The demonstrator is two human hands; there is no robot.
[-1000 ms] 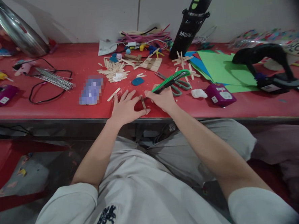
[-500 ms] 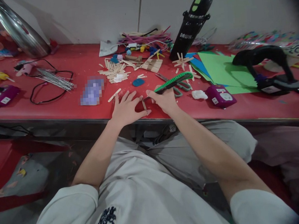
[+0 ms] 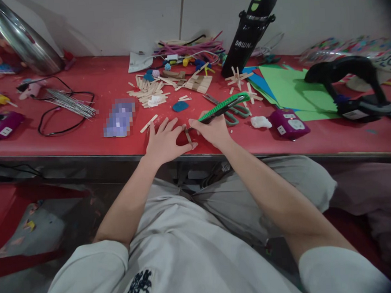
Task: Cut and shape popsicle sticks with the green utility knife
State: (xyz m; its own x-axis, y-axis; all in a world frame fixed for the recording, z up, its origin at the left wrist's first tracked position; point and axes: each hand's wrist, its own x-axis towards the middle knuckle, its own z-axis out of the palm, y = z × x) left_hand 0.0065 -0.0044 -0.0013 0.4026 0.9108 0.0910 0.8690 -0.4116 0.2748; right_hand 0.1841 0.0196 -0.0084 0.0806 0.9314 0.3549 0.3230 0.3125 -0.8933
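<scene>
While the left hand (image 3: 164,142) lies low at the near edge of the red desk (image 3: 114,146), I have its thumb and forefinger set at the two ends of a short wooden stick (image 3: 188,137), pinning it between them; the other fingers of that grip are spread toward the far side. The right hand (image 3: 216,128) is closed around a green and black cutter (image 3: 224,107), its back end slanting up and to the right. From my end, the cutter's tip sits right by the upper end of the stick, but I cannot tell whether it touches.

Just beyond the left fingers I see a loose stick (image 3: 148,123), with a blurred purple rectangle (image 3: 119,119) to its left. A flat blue piece (image 3: 180,106) lies farther in, ahead of the hands, and a heap of sticks (image 3: 148,89) spreads behind it. Scissors (image 3: 245,114) rest beyond the right hand, partly hidden by the cutter. To their right I have a crumpled white lump (image 3: 260,122) just beside a purple box (image 3: 288,124), then green sheets (image 3: 294,89) farther back. A black bottle (image 3: 246,37) marked DAWN stands near the wall.
</scene>
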